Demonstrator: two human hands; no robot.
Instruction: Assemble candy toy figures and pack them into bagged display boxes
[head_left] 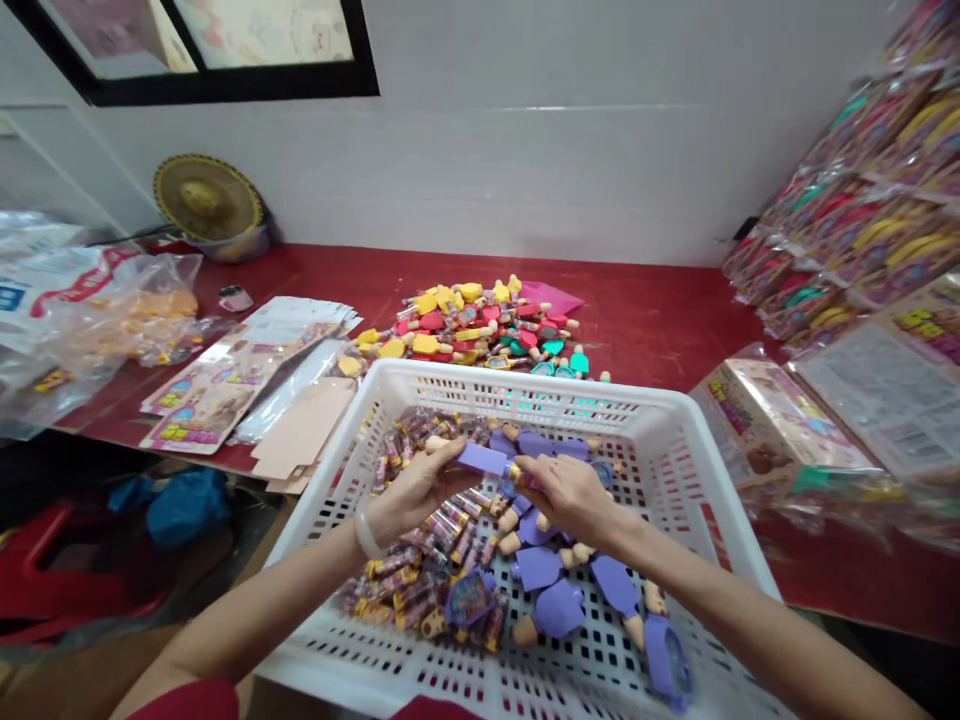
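Above the white basket (525, 385), my left hand (416, 492) is closed around a flat purple plastic piece (482, 460), thumb on top. Pinched in the fingers of my right hand (574, 495) is a small tube with a yellow end (514, 472), which meets the purple piece's right end. Whether the two are joined I cannot tell. Below my left hand lie many small tubes (457, 525) with printed wrap. Purple paddle-shaped pieces (559, 608) with beige ends spread under and beside my right hand. A round-windowed purple piece (470, 598) rests on the tubes.
Behind the basket is a pile of yellow, red and green pieces (465, 320) on the red table (645, 320). Printed cards (217, 385) and plastic bags (97, 310) lie left. Packaged boxes (795, 420) and stacked packs (862, 200) stand right. A red stool (67, 590) is lower left.
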